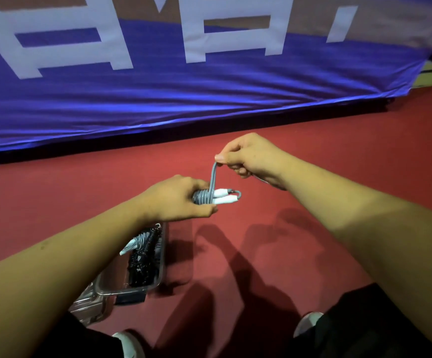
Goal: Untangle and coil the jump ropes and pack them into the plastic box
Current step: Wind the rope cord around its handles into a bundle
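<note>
Above the red floor (326, 164), the person holds a grey jump rope (202, 198) in both hands. The left hand (173, 200) has its fingers and thumb curled round the bundle, where the rope is wound in tight turns about the two white handles (221, 197) lying side by side. The tips of the handles stick out to the right of the hand, with a short grey bend of rope joining them. The right hand (251, 158) is higher and a little further off, pinching the top of a loop of the same rope between thumb and forefinger; the loop runs straight down to the bundle.

Lower left, partly under the left forearm, a clear plastic box (158, 279) stands on the floor. Inside it lie a black coiled rope (142, 264) and, beside it, another grey and white one (133, 245).

Beyond the hands hangs a wrinkled blue banner (158, 99) with large white letters. At the bottom edge show black trousers and two white shoes (129, 343).
</note>
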Available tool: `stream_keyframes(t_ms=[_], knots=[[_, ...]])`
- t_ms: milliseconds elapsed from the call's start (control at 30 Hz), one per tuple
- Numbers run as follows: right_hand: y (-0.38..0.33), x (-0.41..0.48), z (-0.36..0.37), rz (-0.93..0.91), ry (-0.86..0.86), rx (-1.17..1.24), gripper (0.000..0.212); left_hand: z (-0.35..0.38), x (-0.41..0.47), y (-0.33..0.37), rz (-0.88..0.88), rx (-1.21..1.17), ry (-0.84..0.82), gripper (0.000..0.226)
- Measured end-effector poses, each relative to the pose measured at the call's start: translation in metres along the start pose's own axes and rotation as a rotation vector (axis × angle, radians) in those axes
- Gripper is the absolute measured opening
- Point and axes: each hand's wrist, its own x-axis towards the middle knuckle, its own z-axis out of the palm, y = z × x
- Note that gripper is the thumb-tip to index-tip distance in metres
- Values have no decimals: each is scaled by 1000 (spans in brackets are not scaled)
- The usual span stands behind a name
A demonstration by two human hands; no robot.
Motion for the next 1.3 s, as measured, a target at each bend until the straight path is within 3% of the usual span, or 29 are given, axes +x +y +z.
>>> stream_keyframes(t_ms=[267, 333, 433, 500, 700, 867, 1000, 1133, 1233, 1300], knots=[[18, 3, -8, 44, -54, -148, 26, 6, -2, 9, 50, -344, 120, 31], [19, 1, -7, 77, -62, -141, 15, 2, -3, 10, 30, -475, 182, 29], [20, -2, -4, 107, -166, -150, 23, -4, -2, 7, 6, -657, 253, 39], [19, -2, 0, 144, -252, -149, 23, -8, 1, 2, -45, -674, 298, 33], [11, -3, 21, 170, -338, -175, 31, -17, 7, -14, -222, -503, 404, 18], [1, -6, 38, 146, -314, -353, 26, -17, 8, -33, -349, -62, 388, 32], [-12, -11, 48, 23, -264, -656, 31, -11, 7, -23, -348, 277, 333, 35], [-19, -20, 48, -111, -263, -865, 32, -12, 5, -16, -368, 361, 267, 37], [-20, -22, 46, -162, -254, -881, 29, -16, 2, -14, -367, 368, 206, 41], [-21, -22, 42, -229, -211, -923, 22, -17, 1, -12, -295, 342, 104, 32]])
